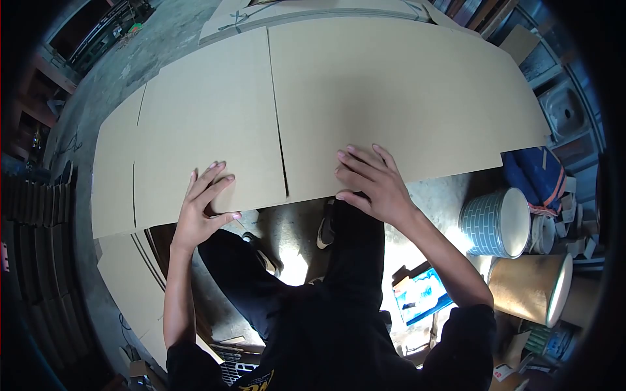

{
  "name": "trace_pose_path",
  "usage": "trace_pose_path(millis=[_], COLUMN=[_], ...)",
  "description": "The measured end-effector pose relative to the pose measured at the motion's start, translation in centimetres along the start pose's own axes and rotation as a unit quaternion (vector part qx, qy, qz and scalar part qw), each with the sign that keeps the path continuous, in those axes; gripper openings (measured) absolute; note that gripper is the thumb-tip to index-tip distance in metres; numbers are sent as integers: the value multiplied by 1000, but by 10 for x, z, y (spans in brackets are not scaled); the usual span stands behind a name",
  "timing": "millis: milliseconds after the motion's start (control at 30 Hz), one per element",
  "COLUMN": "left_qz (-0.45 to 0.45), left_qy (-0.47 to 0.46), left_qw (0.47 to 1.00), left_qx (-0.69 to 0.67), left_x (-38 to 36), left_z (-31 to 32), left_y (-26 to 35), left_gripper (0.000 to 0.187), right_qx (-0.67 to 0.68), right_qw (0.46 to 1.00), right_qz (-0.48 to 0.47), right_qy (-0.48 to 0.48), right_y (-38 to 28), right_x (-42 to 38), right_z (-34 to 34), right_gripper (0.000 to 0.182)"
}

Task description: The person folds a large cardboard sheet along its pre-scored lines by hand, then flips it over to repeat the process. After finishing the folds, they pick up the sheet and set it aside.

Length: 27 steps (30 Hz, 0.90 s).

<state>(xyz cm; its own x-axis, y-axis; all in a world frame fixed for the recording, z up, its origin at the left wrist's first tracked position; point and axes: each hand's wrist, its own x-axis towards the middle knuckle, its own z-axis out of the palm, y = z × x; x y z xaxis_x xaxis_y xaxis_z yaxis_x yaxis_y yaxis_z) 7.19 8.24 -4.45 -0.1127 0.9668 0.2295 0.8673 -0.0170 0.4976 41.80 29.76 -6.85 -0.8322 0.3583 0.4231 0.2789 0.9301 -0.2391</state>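
**Light touch, little grip**

My left hand [199,212] is loosely open, fingertips on the cardboard sheet [417,91] by its near edge. My right hand [378,186], fingers spread, rests across the long slit [279,133]. Neither grips anything. The sheet stretches out before me; uneven pressure could crease it at the slit, and a careless push could make it slide.

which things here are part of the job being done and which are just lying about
In the job:
cardboard, under the left hand and right hand
perhaps the stack beyond it

Apparently just lying about:
brick-patterned drum
gold drum
blue cloth
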Motion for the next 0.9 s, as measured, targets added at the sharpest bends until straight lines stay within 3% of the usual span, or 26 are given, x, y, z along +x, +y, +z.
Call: trace_pose_path(millis=[433,733,900], left_qz=[-95,-72,-40], left_qy=[-24,-58,-15], left_qw=[992,996,996], left_qx=[-83,15,80], left_x=[5,5,1], left_z=[-2,-4,6], left_y=[1,-1,-1], left_gripper=[102,100,96], right_qx=[41,41,38], right_qw=[999,998,998], right_qz=[17,21,25], right_qy=[20,43,49], right_y=[-7,-8,-11], right_x=[2,1,2], right_z=[-3,2,1], right_gripper=[41,41,44])
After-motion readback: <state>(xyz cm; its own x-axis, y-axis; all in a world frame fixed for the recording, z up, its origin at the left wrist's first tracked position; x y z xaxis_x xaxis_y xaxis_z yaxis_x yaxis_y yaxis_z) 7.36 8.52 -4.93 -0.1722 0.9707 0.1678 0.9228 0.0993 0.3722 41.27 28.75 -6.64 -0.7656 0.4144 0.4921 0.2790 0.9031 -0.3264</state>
